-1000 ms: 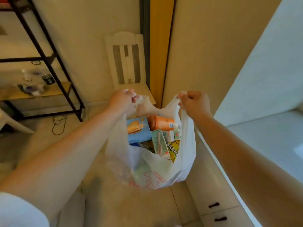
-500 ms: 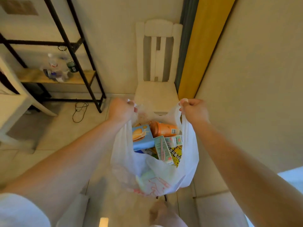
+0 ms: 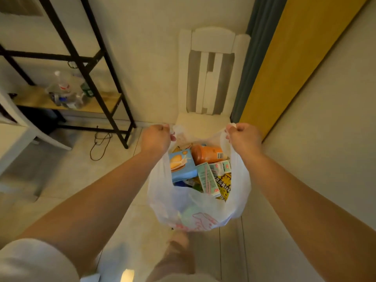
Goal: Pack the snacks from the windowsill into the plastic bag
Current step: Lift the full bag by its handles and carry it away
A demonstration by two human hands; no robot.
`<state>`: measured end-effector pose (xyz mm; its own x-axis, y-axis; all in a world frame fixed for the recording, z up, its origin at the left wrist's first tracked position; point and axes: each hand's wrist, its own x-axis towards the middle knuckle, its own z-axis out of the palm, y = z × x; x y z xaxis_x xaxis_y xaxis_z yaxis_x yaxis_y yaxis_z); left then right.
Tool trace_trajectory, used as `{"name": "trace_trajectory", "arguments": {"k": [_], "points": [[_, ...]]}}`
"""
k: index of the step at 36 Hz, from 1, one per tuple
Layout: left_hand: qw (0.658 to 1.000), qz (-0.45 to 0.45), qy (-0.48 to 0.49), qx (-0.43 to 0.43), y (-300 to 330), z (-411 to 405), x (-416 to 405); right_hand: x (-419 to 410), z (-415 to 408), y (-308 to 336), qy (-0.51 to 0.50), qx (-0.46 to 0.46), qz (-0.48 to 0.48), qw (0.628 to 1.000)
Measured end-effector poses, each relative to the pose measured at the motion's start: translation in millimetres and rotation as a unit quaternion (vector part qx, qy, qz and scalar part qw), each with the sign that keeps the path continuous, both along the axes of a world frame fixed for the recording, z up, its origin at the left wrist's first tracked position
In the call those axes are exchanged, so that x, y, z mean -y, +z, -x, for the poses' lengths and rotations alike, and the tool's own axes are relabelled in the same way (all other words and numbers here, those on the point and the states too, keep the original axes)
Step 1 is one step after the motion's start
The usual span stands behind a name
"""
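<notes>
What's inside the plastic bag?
The plastic bag holds a blue biscuit box, an orange bottle, green cartons and a yellow packet. Anything underneath them is hidden.

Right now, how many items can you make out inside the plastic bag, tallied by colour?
Seen through the open mouth of the plastic bag:
Blue box: 1
Orange bottle: 1
Pale green cartons: 2, the second beside it
Yellow packet: 1
Total: 5 that can be told apart; more lies hidden beneath.
</notes>
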<state>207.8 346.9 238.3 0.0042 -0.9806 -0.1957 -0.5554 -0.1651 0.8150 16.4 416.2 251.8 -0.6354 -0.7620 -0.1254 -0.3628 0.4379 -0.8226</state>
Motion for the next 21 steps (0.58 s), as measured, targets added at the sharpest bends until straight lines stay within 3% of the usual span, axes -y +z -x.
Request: {"name": "trace_trajectory", "arguments": {"k": [12,21], "points": [[0.995,-0.007,-0.084,-0.055,6,69,185,159,61,11,-0.058,-0.013,0.028,0.998],[0.993,-0.001,-0.095,-0.063,-6,120,278,249,115,0,-0.075,-0.015,0.006,0.997]]}}
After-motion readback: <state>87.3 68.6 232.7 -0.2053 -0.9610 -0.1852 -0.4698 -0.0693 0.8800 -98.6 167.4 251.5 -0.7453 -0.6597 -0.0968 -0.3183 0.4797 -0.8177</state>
